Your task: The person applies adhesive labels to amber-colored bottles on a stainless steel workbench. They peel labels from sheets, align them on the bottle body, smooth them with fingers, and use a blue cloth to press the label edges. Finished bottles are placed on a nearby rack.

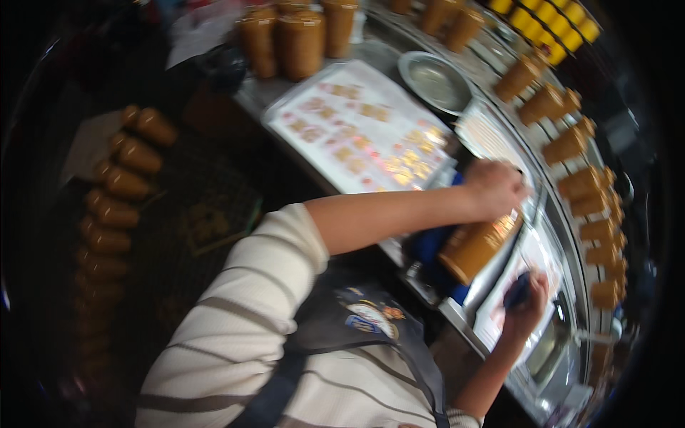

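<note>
A glossy brown cylindrical vessel (pixel 470 250) lies tilted over a blue support (pixel 428 250), with shiny gold decoration near its upper end. Directly above that end is my left hand (pixel 492 187), fingers curled; blur hides whether it grips the vessel or a small dark thing at the fingertips. On the other side of the vessel, my right hand (pixel 530 302) holds a dark blue rounded object (pixel 517 291), whose kind I cannot make out. White sheets with gold and pink floral decals (pixel 348 125) lie on a tray left of my left hand.
A metal bowl (pixel 436 83) stands beyond the decal sheets. Another white sheet (pixel 489 134) lies near it, and a metal basin (pixel 548 342) is at the right. Brown vessels (pixel 301 45) stand at the back; more vessels (pixel 580 184) line the right shelf. Others (pixel 120 214) are stacked at left.
</note>
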Motion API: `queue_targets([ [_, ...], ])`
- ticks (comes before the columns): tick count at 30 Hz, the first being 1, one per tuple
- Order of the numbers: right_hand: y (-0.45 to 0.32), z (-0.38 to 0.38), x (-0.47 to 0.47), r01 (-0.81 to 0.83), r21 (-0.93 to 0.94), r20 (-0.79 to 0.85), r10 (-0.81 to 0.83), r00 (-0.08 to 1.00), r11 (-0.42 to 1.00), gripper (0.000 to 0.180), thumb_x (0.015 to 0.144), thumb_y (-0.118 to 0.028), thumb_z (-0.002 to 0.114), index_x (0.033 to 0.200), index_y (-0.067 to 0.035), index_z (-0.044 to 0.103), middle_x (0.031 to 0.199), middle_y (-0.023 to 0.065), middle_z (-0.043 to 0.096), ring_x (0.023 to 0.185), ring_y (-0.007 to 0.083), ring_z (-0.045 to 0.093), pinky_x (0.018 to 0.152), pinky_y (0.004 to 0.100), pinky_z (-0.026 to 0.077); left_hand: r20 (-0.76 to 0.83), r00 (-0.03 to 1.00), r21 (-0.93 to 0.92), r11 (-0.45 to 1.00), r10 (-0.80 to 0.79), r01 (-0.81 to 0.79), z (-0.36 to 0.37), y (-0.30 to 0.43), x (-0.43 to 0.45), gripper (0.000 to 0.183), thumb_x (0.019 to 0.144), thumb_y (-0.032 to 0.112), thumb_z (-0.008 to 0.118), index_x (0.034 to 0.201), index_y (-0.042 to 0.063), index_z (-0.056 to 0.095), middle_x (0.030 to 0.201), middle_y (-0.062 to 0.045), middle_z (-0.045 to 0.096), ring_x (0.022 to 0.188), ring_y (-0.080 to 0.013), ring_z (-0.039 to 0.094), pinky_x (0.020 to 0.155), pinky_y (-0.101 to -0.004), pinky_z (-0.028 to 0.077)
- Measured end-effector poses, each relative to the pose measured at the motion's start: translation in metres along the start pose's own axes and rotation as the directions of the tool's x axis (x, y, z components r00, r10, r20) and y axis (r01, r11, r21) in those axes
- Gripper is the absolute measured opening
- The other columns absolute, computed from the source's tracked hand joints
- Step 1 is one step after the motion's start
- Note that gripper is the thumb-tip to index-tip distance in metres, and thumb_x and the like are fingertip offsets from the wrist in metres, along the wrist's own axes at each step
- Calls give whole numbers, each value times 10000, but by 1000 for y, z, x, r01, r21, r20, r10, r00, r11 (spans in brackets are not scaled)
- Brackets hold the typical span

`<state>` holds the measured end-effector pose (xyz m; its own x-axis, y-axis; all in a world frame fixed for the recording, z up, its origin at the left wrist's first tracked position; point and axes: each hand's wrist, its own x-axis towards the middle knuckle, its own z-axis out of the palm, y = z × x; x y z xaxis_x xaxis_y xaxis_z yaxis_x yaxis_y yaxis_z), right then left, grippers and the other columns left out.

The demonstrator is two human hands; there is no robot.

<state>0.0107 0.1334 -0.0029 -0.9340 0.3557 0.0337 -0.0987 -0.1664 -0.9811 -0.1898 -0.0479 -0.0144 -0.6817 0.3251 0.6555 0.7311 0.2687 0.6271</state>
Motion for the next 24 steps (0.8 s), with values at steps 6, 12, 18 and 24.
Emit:
queue_targets([
  [6,37,86,-45,362,-808,271,-253,929,465,925,630,-113,847,1444,-44,413,1375,156,496,1235,271,517,971,341,450,480,804,-52,903,-351,426,8,8,21,504,931,431,513,1095,-28,639,1124,-266,662,1072,-397,648,950,-460,487],
  [12,31,92,-51,339,-758,205,-291,935,557,877,719,17,789,1476,-59,354,1400,141,460,1243,266,512,1023,362,473,444,796,-177,830,-412,528,1,3,21,563,912,441,537,1106,-82,614,1116,-283,659,1084,-404,636,949,-440,487],
  [18,-8,129,-55,586,-646,618,-115,778,489,988,558,-86,894,1424,-4,425,1237,171,584,891,268,653,697,323,556,364,903,-432,817,-229,382,-195,-14,-53,361,788,317,777,845,-32,703,745,-124,690,688,-153,632,652,-305,499],
  [24,4,242,-40,802,-444,895,145,422,400,898,596,-76,843,1410,-36,467,1188,228,635,1004,422,649,835,431,551,-414,853,175,891,-319,419,-360,106,-256,431,821,247,784,660,-21,489,799,-164,562,692,-298,559,654,-423,444],
])
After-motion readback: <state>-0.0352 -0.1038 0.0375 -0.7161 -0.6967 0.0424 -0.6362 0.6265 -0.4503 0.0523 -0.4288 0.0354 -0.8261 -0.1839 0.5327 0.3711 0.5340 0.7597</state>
